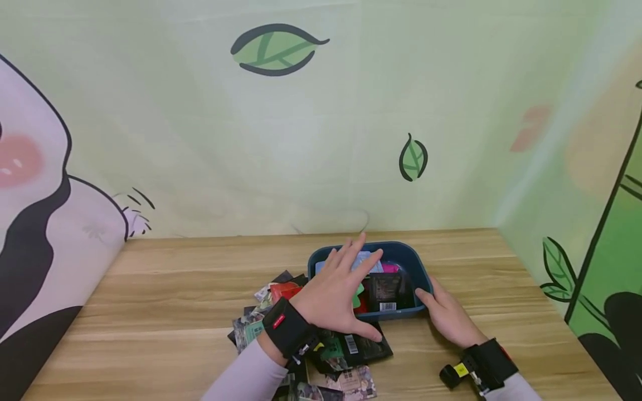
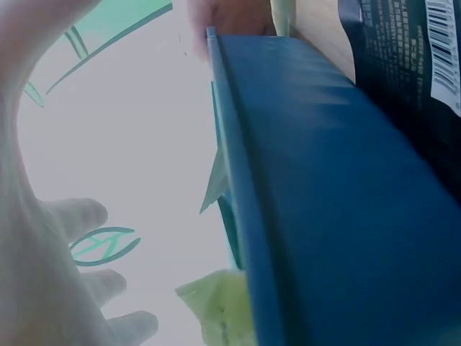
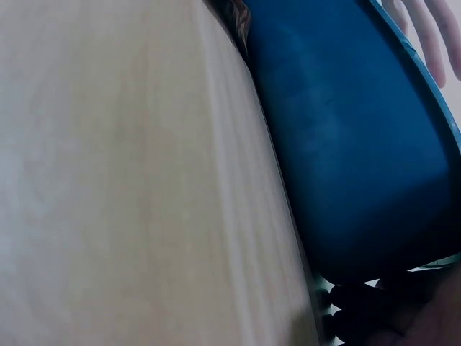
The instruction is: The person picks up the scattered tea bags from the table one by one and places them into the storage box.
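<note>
A dark blue plastic bin (image 1: pixel 400 314) stands near the back of the table, with flat packets inside. Among these, a black packet with a barcode (image 1: pixel 386 287) lies at the front and a pink piece (image 1: pixel 390 268) behind it. My left hand (image 1: pixel 331 289) is spread over the bin's left front, its fingers apart and holding nothing. My right hand (image 1: pixel 448 317) grips the bin's right end, thumb at the rim and fingers around the outside. In the left wrist view the bin's wall (image 2: pixel 324 180) fills the right side.
A loose heap of packets lies in front and to the left of the bin, including a red packet (image 1: pixel 287 291), a black packet (image 1: pixel 368 345) and a pale printed packet (image 1: pixel 353 383). The wooden table (image 1: pixel 165 312) meets a patterned cloth backdrop (image 1: pixel 200 139) behind the bin.
</note>
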`<state>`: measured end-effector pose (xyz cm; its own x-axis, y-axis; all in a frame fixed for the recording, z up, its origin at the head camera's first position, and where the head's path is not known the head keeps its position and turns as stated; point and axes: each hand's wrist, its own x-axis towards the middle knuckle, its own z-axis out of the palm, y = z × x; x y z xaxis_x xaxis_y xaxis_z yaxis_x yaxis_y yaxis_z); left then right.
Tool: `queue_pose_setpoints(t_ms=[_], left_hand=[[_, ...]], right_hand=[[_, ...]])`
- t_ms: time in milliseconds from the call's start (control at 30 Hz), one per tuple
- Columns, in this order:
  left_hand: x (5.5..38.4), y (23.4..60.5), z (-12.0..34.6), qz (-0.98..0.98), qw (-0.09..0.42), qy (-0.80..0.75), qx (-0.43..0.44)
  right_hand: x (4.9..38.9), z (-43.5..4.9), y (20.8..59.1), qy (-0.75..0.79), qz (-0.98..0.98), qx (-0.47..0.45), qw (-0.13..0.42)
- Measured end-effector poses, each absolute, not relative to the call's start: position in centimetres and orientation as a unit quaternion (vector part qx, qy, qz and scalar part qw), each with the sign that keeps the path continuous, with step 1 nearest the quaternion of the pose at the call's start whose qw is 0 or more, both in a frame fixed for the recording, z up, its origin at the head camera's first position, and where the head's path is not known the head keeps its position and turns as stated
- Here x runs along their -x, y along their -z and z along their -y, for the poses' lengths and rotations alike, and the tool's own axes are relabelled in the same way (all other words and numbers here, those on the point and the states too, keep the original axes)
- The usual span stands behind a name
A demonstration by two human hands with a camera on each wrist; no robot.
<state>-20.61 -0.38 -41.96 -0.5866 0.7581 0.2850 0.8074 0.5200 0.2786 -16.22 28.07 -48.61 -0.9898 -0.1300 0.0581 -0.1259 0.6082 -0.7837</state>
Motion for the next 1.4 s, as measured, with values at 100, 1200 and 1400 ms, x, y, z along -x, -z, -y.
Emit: queue_pose_setpoints(t_ms=[100,1200,1400], left_hand=[[20.4,41.6,1.0,0.873,0.050,0.192,0.446],[13.0,45.8,15.5,0.904,-0.083,0.132,0.399],[12.5,46.6,15.2,0.898,-0.098,0.129,0.409]], right_hand=[[16.3,-28.2,48.6,0.438,-0.896,0.072,0.003],[16.3,-28.1,48.6,0.436,-0.897,0.072,0.007],[16.3,-28.2,48.8,0.432,-0.900,0.067,0.001]])
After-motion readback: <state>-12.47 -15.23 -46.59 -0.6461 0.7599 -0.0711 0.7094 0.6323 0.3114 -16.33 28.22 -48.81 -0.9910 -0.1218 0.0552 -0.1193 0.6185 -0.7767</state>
